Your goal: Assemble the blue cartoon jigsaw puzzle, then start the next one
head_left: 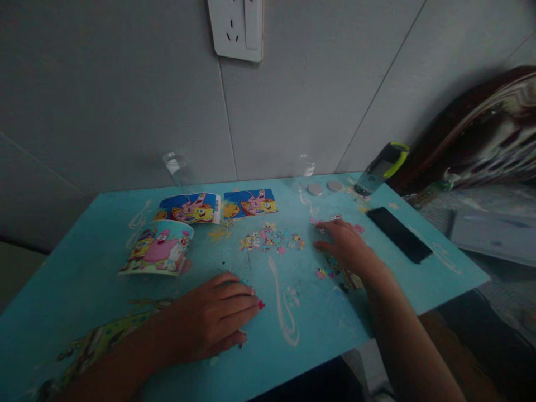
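My left hand [213,318] lies flat, palm down, on the turquoise table [92,285], fingers pointing right and holding nothing. My right hand [345,245] rests palm down farther right, its fingertips touching small loose puzzle pieces [271,237] scattered in the middle of the table. More pieces [330,273] lie beside and under its wrist. A curled cartoon picture sheet [159,248] lies just beyond my left hand. Two flat cartoon cards [218,206] lie behind it.
A black phone [397,233] lies at the right edge. A handheld device with a yellow-green rim [381,167] leans at the back right near two round caps [324,187]. Two clear containers [178,167] stand by the wall. A wall socket [237,28] is above.
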The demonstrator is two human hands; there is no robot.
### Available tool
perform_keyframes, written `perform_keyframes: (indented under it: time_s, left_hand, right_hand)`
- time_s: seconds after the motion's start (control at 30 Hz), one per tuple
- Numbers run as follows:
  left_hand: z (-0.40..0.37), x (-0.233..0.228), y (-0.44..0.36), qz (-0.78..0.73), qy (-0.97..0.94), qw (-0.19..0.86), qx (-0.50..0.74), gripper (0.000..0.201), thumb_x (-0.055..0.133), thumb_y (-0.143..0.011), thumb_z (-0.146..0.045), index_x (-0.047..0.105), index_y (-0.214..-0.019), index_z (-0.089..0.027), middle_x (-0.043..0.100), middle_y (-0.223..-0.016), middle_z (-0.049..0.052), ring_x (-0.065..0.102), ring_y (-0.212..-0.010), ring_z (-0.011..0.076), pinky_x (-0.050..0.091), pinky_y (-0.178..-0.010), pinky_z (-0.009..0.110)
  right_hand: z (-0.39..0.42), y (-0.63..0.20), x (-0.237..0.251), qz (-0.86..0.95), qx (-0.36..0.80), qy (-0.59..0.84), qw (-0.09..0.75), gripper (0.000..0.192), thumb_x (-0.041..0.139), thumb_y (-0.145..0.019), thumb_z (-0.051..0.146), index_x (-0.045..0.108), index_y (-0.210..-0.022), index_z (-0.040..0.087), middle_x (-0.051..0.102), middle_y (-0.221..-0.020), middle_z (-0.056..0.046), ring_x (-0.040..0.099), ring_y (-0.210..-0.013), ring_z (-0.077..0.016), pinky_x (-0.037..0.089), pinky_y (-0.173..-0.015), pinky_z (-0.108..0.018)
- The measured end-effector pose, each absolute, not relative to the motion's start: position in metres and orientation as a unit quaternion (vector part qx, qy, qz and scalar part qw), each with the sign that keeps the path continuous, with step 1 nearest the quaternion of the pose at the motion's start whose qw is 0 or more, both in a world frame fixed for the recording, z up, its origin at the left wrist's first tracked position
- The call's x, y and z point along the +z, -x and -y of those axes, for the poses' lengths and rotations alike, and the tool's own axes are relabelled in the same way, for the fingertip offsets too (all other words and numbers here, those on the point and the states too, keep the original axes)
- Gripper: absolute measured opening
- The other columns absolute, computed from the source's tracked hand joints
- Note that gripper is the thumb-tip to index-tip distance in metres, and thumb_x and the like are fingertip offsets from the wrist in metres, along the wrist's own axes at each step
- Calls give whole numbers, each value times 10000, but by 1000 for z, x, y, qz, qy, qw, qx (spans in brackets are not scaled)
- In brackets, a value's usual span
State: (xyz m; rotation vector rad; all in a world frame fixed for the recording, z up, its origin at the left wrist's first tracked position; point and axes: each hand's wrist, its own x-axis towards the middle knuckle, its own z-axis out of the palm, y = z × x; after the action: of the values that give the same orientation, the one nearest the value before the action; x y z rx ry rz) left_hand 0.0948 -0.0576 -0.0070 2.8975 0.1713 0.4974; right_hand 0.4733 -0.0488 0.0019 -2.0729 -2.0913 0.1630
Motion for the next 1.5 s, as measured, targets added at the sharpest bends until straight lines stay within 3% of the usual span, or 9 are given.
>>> perform_keyframes:
  time_s: [0.23,0.37,0.47,0.6,0.83,0.93,1.17,1.5]
  left_hand:
    - [56,-7,-95,-54,-980,96,166,416,578,-997,-287,567,-1390,-152,708,-1248,91,627,-1168,252,426,-1098,449]
    - [55,-4,-97,-45,-979,96,171,399,565,-1002,-280,577,-1373,-134,712,-1240,84,629,-1147,250,413,-1089,441]
    - [56,-3,-98,-45,-979,92,178,389,565,-1002,-285,585,-1362,-141,717,-1229,79,636,-1133,245,419,-1072,432]
    - [57,-3,-98,-46,-979,85,178,378,574,-994,-282,594,-1350,-157,721,-1225,69,644,-1124,239,424,-1067,424]
    - [57,-7,-96,-53,-983,74,160,389,568,-1005,-316,579,-1365,-170,715,-1241,63,638,-1145,242,417,-1074,439]
    - [56,-6,-97,-51,-982,76,164,382,559,-1011,-322,580,-1360,-169,717,-1239,60,639,-1139,239,419,-1068,436]
    - [56,-2,-98,-38,-980,77,179,360,576,-1002,-312,599,-1322,-148,722,-1213,65,642,-1134,237,427,-1051,428]
    - [57,-6,-97,-46,-979,77,184,358,577,-1003,-343,609,-1313,-166,730,-1194,78,646,-1141,239,406,-1084,431]
  right_hand:
    - [47,-470,2,701,43,701,119,495,739,-869,354,665,-1342,228,635,-1253,-174,612,-1157,-346,471,-1003,-479]
    - [53,-462,10,709,25,680,182,304,571,-978,274,730,-1228,206,707,-1130,-135,667,-1042,-281,502,-965,-432]
    - [72,-455,14,721,13,656,221,325,465,-1011,210,740,-1183,192,745,-1129,-111,685,-1056,-258,511,-975,-427]
    - [103,-448,10,745,12,644,175,371,471,-972,143,716,-1245,197,745,-1209,-110,678,-1165,-272,501,-1038,-487]
    - [115,-435,-7,771,10,626,117,566,497,-879,61,583,-1423,191,602,-1464,-103,508,-1401,-301,376,-1174,-575]
    - [114,-431,-7,761,3,636,129,585,507,-858,47,588,-1422,181,593,-1469,-117,543,-1364,-302,407,-1156,-543]
    - [121,-444,-1,710,-34,691,131,339,502,-967,159,733,-1208,216,729,-1239,-89,671,-1117,-274,501,-1011,-462]
    - [113,-425,0,731,-43,667,134,294,512,-1003,249,740,-1187,249,743,-1249,-53,637,-1171,-304,460,-1012,-508]
